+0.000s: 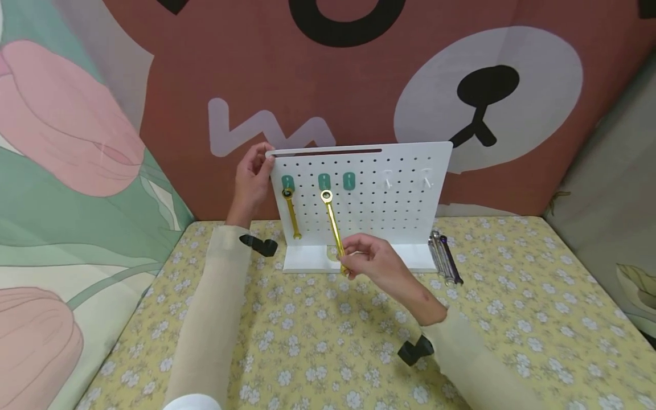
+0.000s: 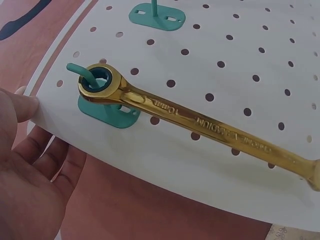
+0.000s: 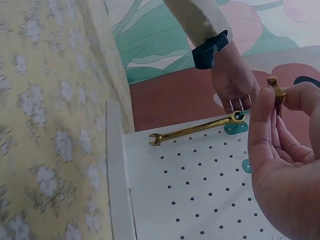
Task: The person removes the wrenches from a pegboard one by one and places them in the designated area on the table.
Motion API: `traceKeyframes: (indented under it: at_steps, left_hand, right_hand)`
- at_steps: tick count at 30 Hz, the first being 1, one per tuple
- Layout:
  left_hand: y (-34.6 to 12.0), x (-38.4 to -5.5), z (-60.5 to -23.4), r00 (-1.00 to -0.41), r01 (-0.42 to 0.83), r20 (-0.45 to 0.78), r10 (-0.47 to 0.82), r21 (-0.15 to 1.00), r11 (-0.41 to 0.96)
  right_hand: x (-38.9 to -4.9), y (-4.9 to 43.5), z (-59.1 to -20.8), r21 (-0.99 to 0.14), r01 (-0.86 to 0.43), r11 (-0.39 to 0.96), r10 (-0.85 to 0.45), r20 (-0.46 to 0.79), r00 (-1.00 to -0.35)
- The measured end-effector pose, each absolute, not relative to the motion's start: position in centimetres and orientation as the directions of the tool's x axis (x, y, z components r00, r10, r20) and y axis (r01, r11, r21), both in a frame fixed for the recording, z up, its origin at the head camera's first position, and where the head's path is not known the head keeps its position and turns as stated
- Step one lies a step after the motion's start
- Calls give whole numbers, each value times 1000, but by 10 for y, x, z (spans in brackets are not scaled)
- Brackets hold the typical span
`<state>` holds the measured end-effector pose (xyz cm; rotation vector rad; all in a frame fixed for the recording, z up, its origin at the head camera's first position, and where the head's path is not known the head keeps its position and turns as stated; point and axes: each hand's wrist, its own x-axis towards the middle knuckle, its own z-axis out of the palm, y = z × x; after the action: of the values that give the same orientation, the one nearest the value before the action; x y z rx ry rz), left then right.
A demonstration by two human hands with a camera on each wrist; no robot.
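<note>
1. Our left hand point(image 1: 251, 179) grips the top left corner of the white board point(image 1: 410, 150), with the thumb at the front and the fingers bent behind the edge.
2. Our right hand point(image 1: 373, 261) pinches the low end of the gold wrench point(image 1: 333, 222) between thumb and fingers.
3. We have that gold wrench up off the table point(image 1: 307, 347), in front of the board and a bit left of its middle. It leans: the ring end is high and to the left, and the low end is near us and to the right.
4. Its ring is just below and in front of the middle green hook point(image 1: 324, 180). We cannot tell if the two touch.
5. On the left side of the board, we see the other gold wrench point(image 2: 200, 120) hanging by its ring on the left green hook point(image 2: 111, 117). Letters run along its side.
6. Right of the middle green hook is the right green hook point(image 1: 349, 181). Farther right are two white hooks point(image 1: 388, 181).
7. Beside the right end of the board, silver wrenches point(image 1: 439, 256) and a dark wrench point(image 1: 451, 261) lie close together on the table.
8. Far behind the board, we see a big brown bear point(image 1: 256, 68) on the wall.
</note>
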<state>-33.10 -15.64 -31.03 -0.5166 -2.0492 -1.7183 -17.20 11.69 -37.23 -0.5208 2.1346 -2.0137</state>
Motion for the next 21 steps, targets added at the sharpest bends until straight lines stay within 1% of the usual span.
traceKeyframes:
  at_steps: [11,21]
  left_hand:
    - [-154,-333,-311,-830,552,557,28,812,190]
    - [-158,-331,-310,-841,535,541,16,826,178]
  right_hand:
    - [-153,145,-393,-991,-92,96,-377,49,-925]
    - [-131,187,-419,-989,9,150,-333,-59,-941]
